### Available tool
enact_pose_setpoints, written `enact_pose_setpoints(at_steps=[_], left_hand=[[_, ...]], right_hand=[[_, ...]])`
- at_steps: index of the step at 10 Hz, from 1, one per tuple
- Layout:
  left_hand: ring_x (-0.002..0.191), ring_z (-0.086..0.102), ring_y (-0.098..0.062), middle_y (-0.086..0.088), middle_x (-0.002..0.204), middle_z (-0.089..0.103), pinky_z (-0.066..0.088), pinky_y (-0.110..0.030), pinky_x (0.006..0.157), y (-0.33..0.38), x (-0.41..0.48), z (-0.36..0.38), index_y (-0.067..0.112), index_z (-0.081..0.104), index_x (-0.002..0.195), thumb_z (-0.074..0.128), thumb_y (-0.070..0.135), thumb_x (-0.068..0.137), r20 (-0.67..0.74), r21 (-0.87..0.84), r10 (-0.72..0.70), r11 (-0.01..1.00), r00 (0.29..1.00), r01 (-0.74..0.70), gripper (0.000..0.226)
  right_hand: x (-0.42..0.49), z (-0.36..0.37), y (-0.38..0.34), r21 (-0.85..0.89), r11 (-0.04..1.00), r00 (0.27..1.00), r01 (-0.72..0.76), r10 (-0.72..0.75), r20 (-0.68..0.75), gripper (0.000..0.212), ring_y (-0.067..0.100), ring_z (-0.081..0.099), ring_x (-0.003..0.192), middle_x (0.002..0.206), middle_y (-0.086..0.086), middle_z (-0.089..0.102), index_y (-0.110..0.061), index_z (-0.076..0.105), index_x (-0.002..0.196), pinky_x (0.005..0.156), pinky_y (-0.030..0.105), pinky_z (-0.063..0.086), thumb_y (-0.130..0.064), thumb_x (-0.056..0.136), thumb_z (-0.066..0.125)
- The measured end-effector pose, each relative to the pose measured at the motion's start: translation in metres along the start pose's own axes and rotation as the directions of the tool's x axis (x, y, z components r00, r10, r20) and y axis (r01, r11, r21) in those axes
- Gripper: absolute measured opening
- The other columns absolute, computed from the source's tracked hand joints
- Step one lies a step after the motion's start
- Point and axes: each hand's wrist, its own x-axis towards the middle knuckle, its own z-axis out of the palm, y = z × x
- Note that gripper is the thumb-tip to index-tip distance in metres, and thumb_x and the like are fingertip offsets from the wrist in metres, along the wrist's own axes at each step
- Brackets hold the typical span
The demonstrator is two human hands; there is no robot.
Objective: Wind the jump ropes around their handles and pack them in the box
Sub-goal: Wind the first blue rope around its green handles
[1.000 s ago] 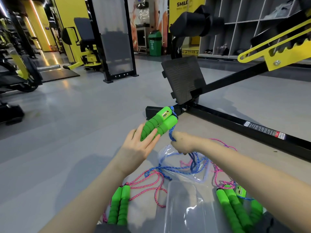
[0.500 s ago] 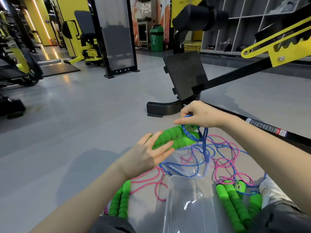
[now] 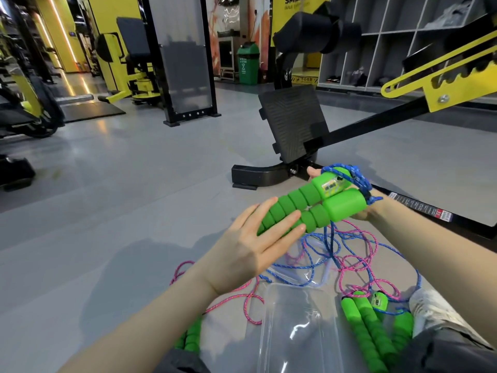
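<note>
Head view, left hand (image 3: 252, 246): is reaching out with straight fingers, pressing flat against the foam ends of the held handles (image 3: 317, 205)
Right hand (image 3: 369, 211): is gripping the hard ends of those two green handles from behind, and is mostly hidden by them
Held handles: are lying side by side in the air above the floor (image 3: 113, 211), in front of the black gym machine (image 3: 293, 130)
Blue rope (image 3: 349, 172): is looping over the handle tops and the right hand, then hanging down to the tangle below
Pink rope (image 3: 355, 255): is lying loose on the floor, crossing the blue one
Clear box (image 3: 295, 329): is sitting open between the person's knees
Other handle pairs: one pair (image 3: 368, 327) is lying just right of the box, another pair (image 3: 192, 337) to its left
</note>
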Motion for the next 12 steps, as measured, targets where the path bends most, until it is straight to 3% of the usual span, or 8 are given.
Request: enact_pose_setpoints(at_steps=[1,2,3,5,7,8,10,12], left_hand=[[0.114,0.054,-0.045,-0.019,0.135,0.053,0.046,-0.049,0.093,-0.001,-0.004,0.004,0.007,0.047,0.132,0.038,0.006,0.100,0.006,0.021,-0.058,0.998,0.998,0.058,0.033],[0.114,0.054,-0.047,-0.025,0.133,0.053,0.047,-0.049,0.090,-0.006,-0.007,0.005,0.005,0.047,0.131,0.033,0.004,0.101,0.022,0.027,-0.103,0.994,0.994,0.102,0.034],[0.116,0.053,-0.047,-0.025,0.134,0.052,0.048,-0.049,0.088,-0.014,-0.015,0.007,0.003,0.045,0.132,0.045,0.002,0.095,0.033,0.059,-0.182,0.982,0.983,0.180,0.037],[0.115,0.054,-0.045,-0.023,0.135,0.052,0.048,-0.048,0.088,-0.022,-0.029,0.011,-0.003,0.045,0.130,0.062,0.000,0.083,0.075,0.121,-0.226,0.969,0.971,0.216,0.050],[0.114,0.051,-0.046,-0.020,0.135,0.053,0.042,-0.047,0.088,-0.026,-0.036,0.015,-0.004,0.047,0.130,0.046,-0.002,0.090,0.098,0.188,-0.169,0.971,0.981,0.148,0.040],[0.113,0.051,-0.045,-0.019,0.133,0.055,0.045,-0.049,0.087,-0.030,-0.044,0.017,-0.004,0.050,0.129,0.042,-0.003,0.091,0.140,0.209,-0.153,0.970,0.978,0.122,0.038],[0.109,0.058,-0.043,-0.015,0.132,0.057,0.049,-0.047,0.089,-0.028,-0.038,0.014,0.001,0.060,0.124,0.037,-0.003,0.094,0.201,0.156,0.000,0.987,0.980,-0.032,0.038],[0.115,0.057,-0.041,-0.013,0.131,0.059,0.047,-0.047,0.094,-0.006,-0.020,0.008,0.004,0.064,0.121,0.036,0.001,0.100,0.128,0.030,0.149,0.988,0.981,-0.154,0.035]], right_hand=[[-0.032,0.022,-0.022,-0.052,0.974,0.971,-0.218,0.212,-0.108,0.047,-0.004,0.064,0.085,0.081,-0.014,0.070,-0.028,0.074,0.087,0.061,0.012,0.040,-0.044,0.096,0.031],[-0.047,0.007,0.006,-0.035,0.999,0.998,0.033,-0.031,0.059,0.040,0.004,0.058,0.056,0.057,-0.008,0.064,-0.021,0.063,0.071,0.056,0.017,0.042,-0.037,0.098,0.038],[-0.042,0.028,0.002,0.275,0.950,0.976,0.145,-0.183,0.117,0.028,0.010,0.032,0.045,0.051,0.002,0.045,-0.011,0.046,0.066,0.049,0.022,0.029,-0.008,0.094,0.044],[-0.058,0.038,-0.004,-0.091,0.945,0.937,0.315,-0.294,0.190,0.037,0.009,0.036,0.042,0.053,-0.002,0.051,-0.012,0.049,0.064,0.046,0.021,0.031,-0.022,0.099,0.042],[-0.068,0.013,-0.019,-0.299,0.911,0.882,0.285,-0.127,0.454,0.021,0.011,0.044,0.040,0.057,0.003,0.049,-0.001,0.058,0.103,0.045,0.018,0.039,-0.016,0.098,0.045],[-0.076,-0.006,-0.037,-0.426,0.844,0.870,0.328,-0.093,0.485,0.020,0.005,0.043,0.037,0.054,0.002,0.045,0.001,0.061,0.096,0.042,0.016,0.040,-0.016,0.096,0.051],[-0.074,-0.023,-0.060,-0.452,0.686,0.815,0.570,-0.401,0.418,0.021,0.007,0.049,0.060,0.065,0.005,0.062,-0.008,0.069,0.076,0.061,0.027,0.044,-0.025,0.086,0.065],[-0.074,-0.023,-0.060,-0.313,0.709,0.769,0.631,-0.520,0.372,0.022,0.006,0.043,0.051,0.056,0.008,0.052,-0.007,0.069,0.075,0.053,0.015,0.038,-0.025,0.086,0.064]])
